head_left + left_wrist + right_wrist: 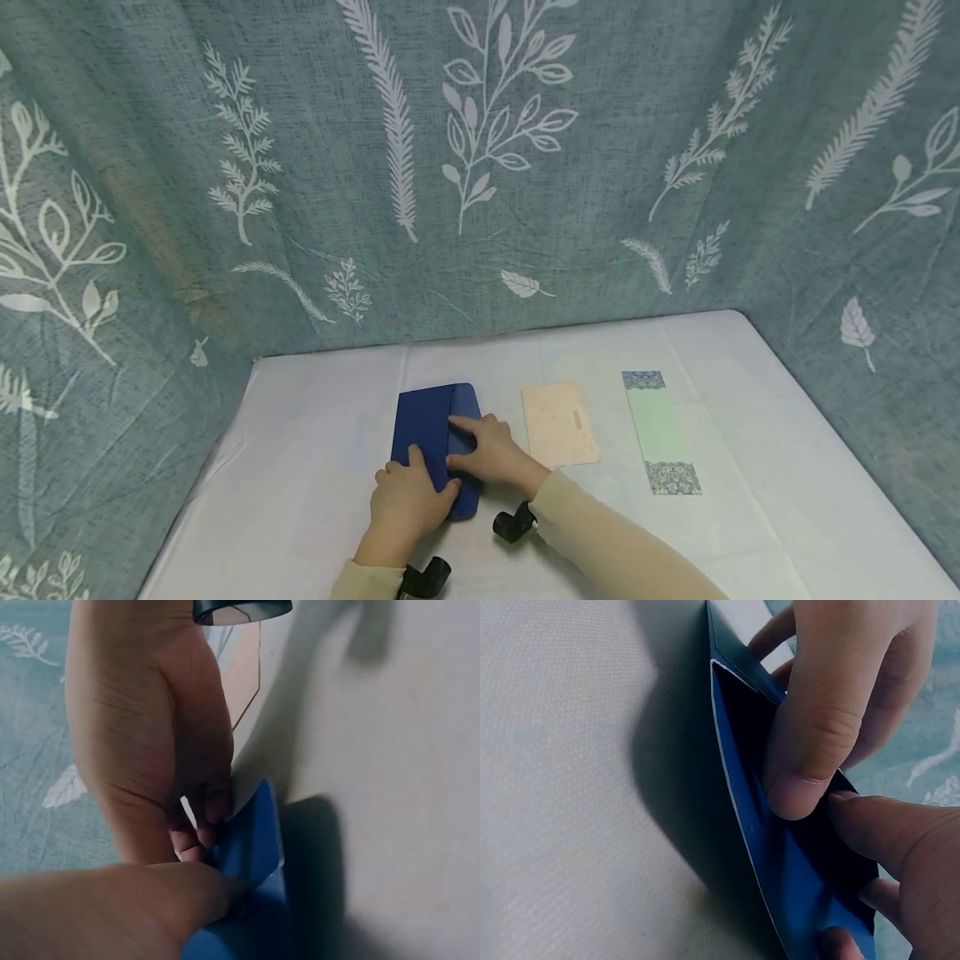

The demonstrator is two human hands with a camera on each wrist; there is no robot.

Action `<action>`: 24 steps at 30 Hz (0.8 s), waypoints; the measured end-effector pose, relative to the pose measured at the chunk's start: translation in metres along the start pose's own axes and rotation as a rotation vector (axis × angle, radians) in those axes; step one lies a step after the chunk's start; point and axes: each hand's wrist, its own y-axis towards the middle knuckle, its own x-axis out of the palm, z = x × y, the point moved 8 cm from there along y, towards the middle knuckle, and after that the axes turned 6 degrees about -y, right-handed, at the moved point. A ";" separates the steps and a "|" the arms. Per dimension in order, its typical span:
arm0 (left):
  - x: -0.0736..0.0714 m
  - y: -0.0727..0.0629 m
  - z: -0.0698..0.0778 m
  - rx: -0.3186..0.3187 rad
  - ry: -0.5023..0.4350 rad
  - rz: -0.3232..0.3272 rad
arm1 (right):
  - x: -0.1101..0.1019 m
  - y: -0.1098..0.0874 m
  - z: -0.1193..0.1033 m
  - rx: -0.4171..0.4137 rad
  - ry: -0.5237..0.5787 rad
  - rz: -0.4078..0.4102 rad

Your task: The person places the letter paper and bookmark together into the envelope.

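A dark blue paper envelope (pixel 423 417) stands tilted close over the white table, its rounded flap (pixel 467 404) folded out to the right. My left hand (pixel 408 500) grips its near end. In the right wrist view the left thumb (pixel 802 780) reaches inside the pocket, with other fingers behind the paper. Across the flap, my right hand (pixel 498 454) holds the open edge, index finger and thumb parted at the seam. The pocket (pixel 780 855) gapes between its two walls in the right wrist view. Part of the envelope is hidden under both hands.
Right of the envelope lies a cream card (pixel 558 425) with a small oval mark. Farther right is a pale green strip (pixel 660 429) with patterned ends. A green leaf-print curtain (pixel 480 167) hangs behind and beside the white table (pixel 315 433). Black cameras (pixel 513 523) sit on both wrists.
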 end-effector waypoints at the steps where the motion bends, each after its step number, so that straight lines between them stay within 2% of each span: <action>1: 0.000 0.000 0.000 0.000 0.003 0.005 | 0.001 0.000 0.000 0.000 -0.003 0.001; 7: -0.001 -0.001 0.001 0.032 0.024 0.045 | 0.002 0.001 0.000 -0.007 -0.034 0.015; 14: 0.001 0.000 0.000 0.040 0.031 0.061 | -0.001 -0.002 -0.002 -0.043 -0.124 0.034; 17: 0.002 0.000 0.000 0.042 0.038 0.060 | -0.008 -0.007 0.000 -0.039 -0.075 0.009; 20: 0.001 0.000 0.000 0.039 0.038 0.059 | -0.021 -0.012 0.005 -0.033 0.024 -0.005; 24: 0.000 0.000 -0.001 0.050 0.034 0.071 | -0.044 -0.020 0.020 -0.018 0.105 0.038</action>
